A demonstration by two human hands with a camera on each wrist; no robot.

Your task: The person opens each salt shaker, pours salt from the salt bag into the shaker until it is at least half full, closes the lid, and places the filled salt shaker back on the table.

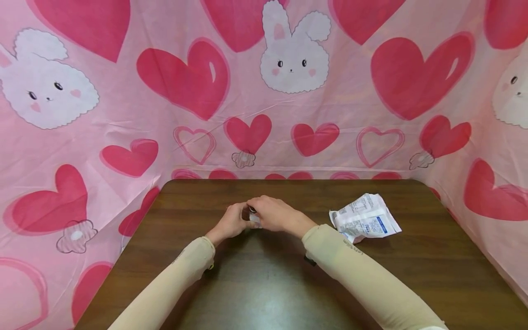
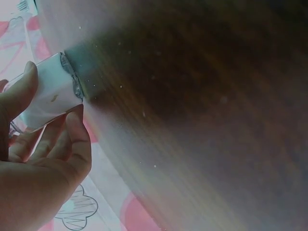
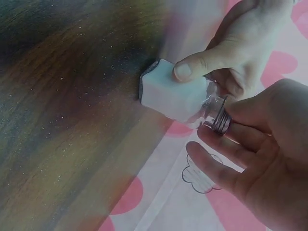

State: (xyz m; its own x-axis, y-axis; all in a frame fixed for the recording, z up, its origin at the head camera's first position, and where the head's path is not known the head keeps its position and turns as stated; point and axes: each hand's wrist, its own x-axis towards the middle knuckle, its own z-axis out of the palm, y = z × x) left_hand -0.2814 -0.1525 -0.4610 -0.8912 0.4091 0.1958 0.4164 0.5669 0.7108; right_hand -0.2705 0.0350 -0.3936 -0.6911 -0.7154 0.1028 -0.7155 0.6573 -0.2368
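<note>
A small clear bottle [image 3: 175, 94] with a white label lies tilted between both hands near the far side of the table, its thick base towards the tabletop in the right wrist view. My left hand [image 1: 231, 223] grips its body, thumb on the label [image 2: 50, 91] and fingers curled underneath. At the other end, the thumb and forefinger of my right hand [image 1: 272, 213] pinch the ridged, threaded neck [image 3: 222, 121]; its other fingers [image 3: 211, 163] stay loosely bent, away from the glass. The top of the neck is hidden by the right hand.
A crumpled white printed packet [image 1: 367, 217] with a blue patch lies on the right of the dark wooden table [image 1: 264, 284]. Pink cloth [image 1: 247, 101] with hearts and rabbits hangs round the table's back and sides.
</note>
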